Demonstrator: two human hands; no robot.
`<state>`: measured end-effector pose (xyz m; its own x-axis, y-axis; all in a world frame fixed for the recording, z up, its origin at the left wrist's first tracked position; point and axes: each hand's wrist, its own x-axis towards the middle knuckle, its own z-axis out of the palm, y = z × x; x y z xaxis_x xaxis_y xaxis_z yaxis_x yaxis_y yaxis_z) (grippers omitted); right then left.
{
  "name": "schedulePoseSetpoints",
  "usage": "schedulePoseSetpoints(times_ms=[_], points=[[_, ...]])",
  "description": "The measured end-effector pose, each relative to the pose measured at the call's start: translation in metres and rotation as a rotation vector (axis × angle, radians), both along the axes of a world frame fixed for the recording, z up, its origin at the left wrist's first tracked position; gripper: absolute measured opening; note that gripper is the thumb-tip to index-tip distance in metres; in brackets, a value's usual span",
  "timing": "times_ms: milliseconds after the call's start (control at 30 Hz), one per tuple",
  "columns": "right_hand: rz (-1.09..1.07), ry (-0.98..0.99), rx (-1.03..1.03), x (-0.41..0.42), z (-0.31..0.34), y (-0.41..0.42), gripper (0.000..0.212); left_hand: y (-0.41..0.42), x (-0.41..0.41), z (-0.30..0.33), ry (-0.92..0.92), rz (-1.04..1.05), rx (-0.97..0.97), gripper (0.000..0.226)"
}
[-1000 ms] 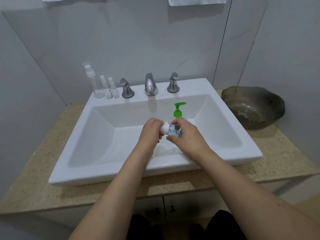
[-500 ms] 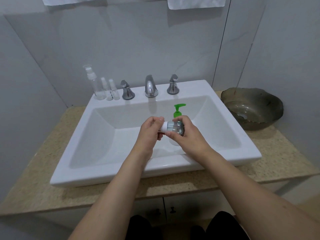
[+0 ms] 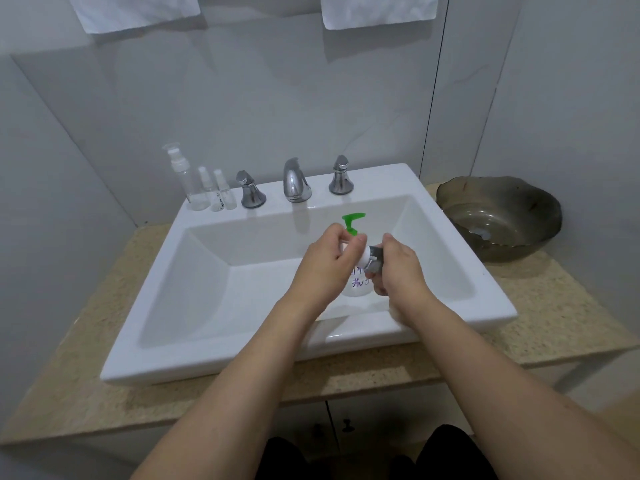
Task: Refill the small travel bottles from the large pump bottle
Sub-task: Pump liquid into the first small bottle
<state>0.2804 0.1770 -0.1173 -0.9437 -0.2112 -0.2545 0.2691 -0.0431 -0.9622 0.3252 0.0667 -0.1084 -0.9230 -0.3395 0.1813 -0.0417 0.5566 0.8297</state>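
Over the sink [image 3: 166, 306], going L to R: three clear travel bottles [image 3: 207, 188] stand on the sink's back-left rim, just L of the left tap handle [image 3: 250, 190] — one tall w/ a pump cap, two short ones beside it. They look near empty, though we can't be sure. Spout [image 3: 296, 181] sits at the back-centre rim, right tap handle [image 3: 341, 176] next to it.

Above the basin centre, our left hand [image 3: 325, 263] has its grip clamped on the white cap [image 3: 363, 258] of a small bottle [image 3: 375, 259]. Our right hand [image 3: 398, 271] has its grip curled round that bottle's body, held about sideways. Behind and under both hands, the large pump bottle [image 3: 358, 282] w/ green pump head [image 3: 353, 221] stands in the basin, purple writing on its front.

Off the sink's R side, a dark bowl [image 3: 498, 216] rests on the desk [image 3: 554, 306].

Step in hand, we'd say: unscrewing the cap, so filling hasn't begun. Next move prob. needs the cap off and parked somewhere, the bottle turned upright, its mouth brought under the green nozzle, then one hand free to press the pump. Narrow mouth, so aim matters.
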Motion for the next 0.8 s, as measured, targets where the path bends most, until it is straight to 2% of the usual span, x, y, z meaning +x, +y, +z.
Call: schedulePoseSetpoints(times_ms=[100, 200, 300, 500, 800], points=[[-0.038, -0.166, -0.129, -0.002, 0.004, 0.003, 0.035, 0.004, -0.004, 0.011, 0.034, -0.058, -0.259, 0.025], [0.005, -0.274, -0.126, -0.004, 0.007, 0.006, 0.035, -0.001, -0.006, 0.016, 0.018, -0.139, -0.382, 0.023], [0.042, -0.298, -0.113, -0.008, 0.005, 0.005, 0.041, -0.007, -0.010, 0.022, -0.099, -0.199, -0.351, 0.023], [0.016, -0.278, -0.223, -0.014, 0.001, 0.005, 0.045, -0.004, -0.026, 0.052, -0.349, -0.196, -0.242, 0.025], [0.020, -0.335, -0.219, -0.016, 0.001, 0.008, 0.038, 0.001, -0.020, 0.066, -0.352, -0.356, -0.634, 0.020]])
